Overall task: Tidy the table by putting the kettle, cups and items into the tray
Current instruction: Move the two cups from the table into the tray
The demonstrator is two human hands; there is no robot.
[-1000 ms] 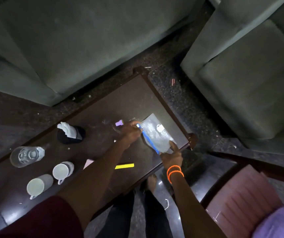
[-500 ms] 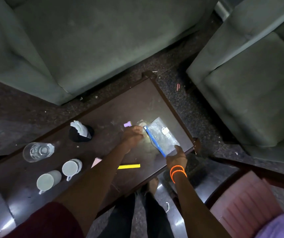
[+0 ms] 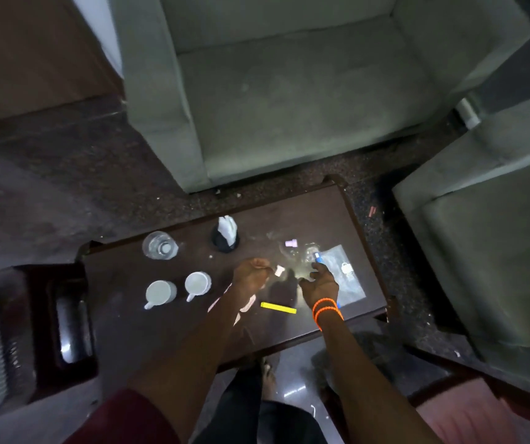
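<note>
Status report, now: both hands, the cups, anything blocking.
Left hand curled by a small white piece, grip unclear. Right hand on the blue-edged plastic bag. Two white cups lie untouched on the table. Nothing blocking them.

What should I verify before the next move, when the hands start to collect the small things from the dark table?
1. Left hand free to grasp: not ok, its fingers are curled beside a small white piece; cannot tell if it is held.
2. Right hand free: not ok, its fingertips are at the blue strip of the clear plastic zip bag.
3. Two white ceramic cups standing upright, clear of both hands: ok.
4. Clear glass tumbler upright: ok.
5. Yellow flat strip lying free on the dark wooden table: ok.
6. Tray and kettle located: cannot tell.
</note>
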